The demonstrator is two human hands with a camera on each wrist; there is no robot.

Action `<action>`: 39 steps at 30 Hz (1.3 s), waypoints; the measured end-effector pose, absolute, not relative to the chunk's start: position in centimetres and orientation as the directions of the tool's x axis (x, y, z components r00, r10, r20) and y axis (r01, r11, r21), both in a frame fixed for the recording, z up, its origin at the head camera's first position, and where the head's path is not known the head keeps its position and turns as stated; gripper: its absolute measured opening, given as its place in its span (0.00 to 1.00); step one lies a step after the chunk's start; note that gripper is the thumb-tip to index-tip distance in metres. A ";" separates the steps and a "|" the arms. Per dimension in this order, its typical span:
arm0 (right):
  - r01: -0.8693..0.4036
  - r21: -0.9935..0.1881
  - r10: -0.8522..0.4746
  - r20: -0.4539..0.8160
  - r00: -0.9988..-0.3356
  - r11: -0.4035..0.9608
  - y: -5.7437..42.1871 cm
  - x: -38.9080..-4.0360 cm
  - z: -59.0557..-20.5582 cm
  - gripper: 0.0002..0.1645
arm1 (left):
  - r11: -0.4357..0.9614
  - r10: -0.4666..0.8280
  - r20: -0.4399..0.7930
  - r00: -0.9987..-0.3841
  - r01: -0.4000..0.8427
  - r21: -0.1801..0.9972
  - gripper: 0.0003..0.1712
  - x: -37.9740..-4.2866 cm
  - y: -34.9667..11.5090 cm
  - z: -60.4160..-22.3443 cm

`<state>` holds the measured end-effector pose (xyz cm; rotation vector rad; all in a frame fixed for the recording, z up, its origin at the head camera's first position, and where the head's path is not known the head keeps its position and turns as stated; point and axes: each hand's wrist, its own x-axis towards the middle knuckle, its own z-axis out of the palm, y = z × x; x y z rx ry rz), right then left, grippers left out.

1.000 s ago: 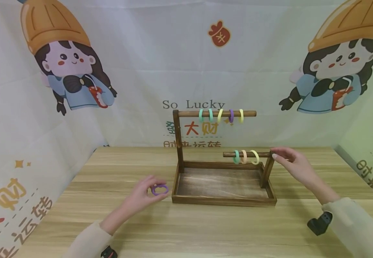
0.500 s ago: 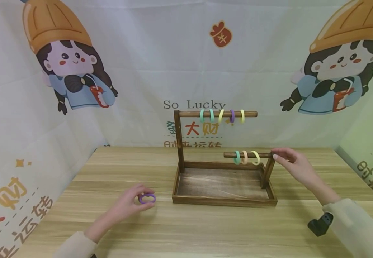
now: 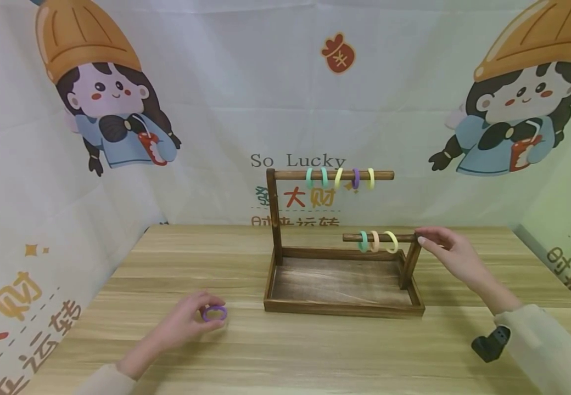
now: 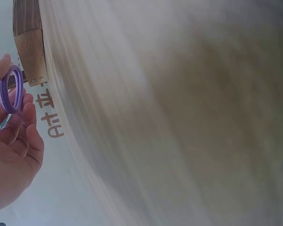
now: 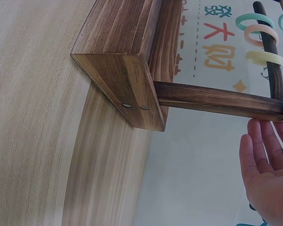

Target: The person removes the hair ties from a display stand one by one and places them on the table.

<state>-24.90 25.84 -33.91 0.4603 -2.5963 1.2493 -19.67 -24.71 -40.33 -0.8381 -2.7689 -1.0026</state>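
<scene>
A: Since head view's first, where's the purple ring point(image 3: 215, 308)?

B: In the left hand point(image 3: 184, 323), fingers narrow, pinching it. It's left of the stand point(image 3: 345, 309), near the table point(image 3: 340, 356). Right hand point(image 3: 451, 252) grips the top of the short post point(image 3: 410, 263).

A: Risks?

B: My guess: a loosened pinch drops the ring, since only its edge is held. If the right hand jerks, the stand could slide or tip, and the rings point(image 3: 375, 241) on the lower rod point(image 3: 351, 237) might slip off its free end.

A: Left wrist view adds?

B: The pinch up close, ring between thumb and finger. Head shows that only small. No right hand here.

A: Right wrist?

B: The post's outer side and two screws point(image 5: 126, 105) in the stand's end, neither visible from the head. Fingers touch the post top, but the hand's cut off by the frame edge; can't tell how firm. Held ring's out of view. Only head gets both hands together.
</scene>
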 end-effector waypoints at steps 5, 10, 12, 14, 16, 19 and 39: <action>-0.366 -0.714 -0.182 0.323 -0.929 0.597 25.9 -24.8 -33.9 0.24 | 0.645 0.478 0.223 -0.850 0.512 0.568 0.23 -19.5 -25.2 -40.5; -0.364 -0.707 -0.181 0.324 -0.929 0.606 25.9 -24.8 -33.8 0.24 | 0.652 0.486 0.229 -0.843 0.525 0.547 0.23 -19.4 -25.4 -40.6; -0.364 -0.706 -0.181 0.324 -0.929 0.607 25.9 -24.8 -33.9 0.24 | 0.659 0.492 0.231 -0.839 0.533 0.531 0.23 -19.4 -25.5 -40.6; -0.363 -0.707 -0.181 0.322 -0.929 0.607 25.9 -24.9 -33.9 0.24 | 0.665 0.500 0.226 -0.836 0.538 0.518 0.24 -19.3 -25.5 -40.6; -0.361 -0.709 -0.180 0.320 -0.930 0.605 25.9 -24.9 -33.9 0.24 | 0.671 0.506 0.210 -0.836 0.535 0.514 0.25 -19.4 -25.6 -40.6; -0.361 -0.713 -0.179 0.320 -0.930 0.601 26.0 -24.9 -34.0 0.24 | 0.668 0.525 0.190 -0.830 0.540 0.512 0.24 -19.4 -25.6 -40.7; -0.373 -0.719 -0.187 0.328 -0.926 0.586 25.7 -24.8 -33.8 0.25 | 0.699 0.520 0.188 -0.833 0.542 0.467 0.25 -19.7 -24.3 -40.2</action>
